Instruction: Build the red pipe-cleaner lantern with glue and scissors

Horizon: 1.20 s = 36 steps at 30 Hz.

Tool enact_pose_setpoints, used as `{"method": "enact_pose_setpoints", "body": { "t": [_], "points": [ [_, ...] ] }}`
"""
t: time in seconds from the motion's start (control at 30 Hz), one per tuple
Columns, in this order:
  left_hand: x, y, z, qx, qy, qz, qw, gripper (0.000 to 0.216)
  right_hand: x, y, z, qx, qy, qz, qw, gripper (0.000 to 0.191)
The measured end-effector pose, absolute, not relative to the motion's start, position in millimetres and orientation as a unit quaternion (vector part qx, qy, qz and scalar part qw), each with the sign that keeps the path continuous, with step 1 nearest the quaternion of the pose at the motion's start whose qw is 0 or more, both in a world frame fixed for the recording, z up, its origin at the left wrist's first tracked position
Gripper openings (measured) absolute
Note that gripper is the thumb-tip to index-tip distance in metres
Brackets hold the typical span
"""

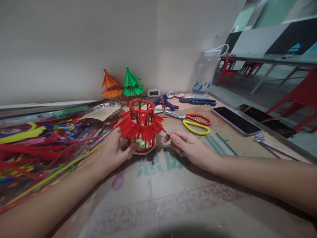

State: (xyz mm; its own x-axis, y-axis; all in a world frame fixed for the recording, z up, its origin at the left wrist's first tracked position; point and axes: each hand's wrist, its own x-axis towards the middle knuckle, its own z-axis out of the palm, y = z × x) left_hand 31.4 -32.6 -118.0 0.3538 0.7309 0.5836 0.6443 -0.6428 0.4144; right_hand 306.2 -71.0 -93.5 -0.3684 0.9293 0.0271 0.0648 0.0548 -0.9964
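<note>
Dark thin piece [167, 134], too small to identify, is pinched in the right grip [184, 142] beside the red fringed model [141, 129]; left grip [114, 147] clasps its lower side on the worktop [153, 201]. Advise: brace low, squeeze lightly. Beyond: scissors [184, 117], glue gun [163, 101].

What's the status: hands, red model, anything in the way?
Left hand on lower left of red fringed model. Right hand pinching thin dark piece by its right edge. Model upright. Scissors beyond right hand, not blocking.
</note>
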Motion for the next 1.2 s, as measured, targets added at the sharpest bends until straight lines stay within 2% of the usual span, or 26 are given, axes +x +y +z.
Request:
{"method": "enact_pose_setpoints", "body": {
  "t": [1.2],
  "points": [
    [35.4, -35.6, -110.1, 0.84, 0.402, 0.363, 0.035, 0.039, 305.6, -72.3, -93.4, -0.408, -0.597, 0.571, 0.389, 0.036]
  ]
}}
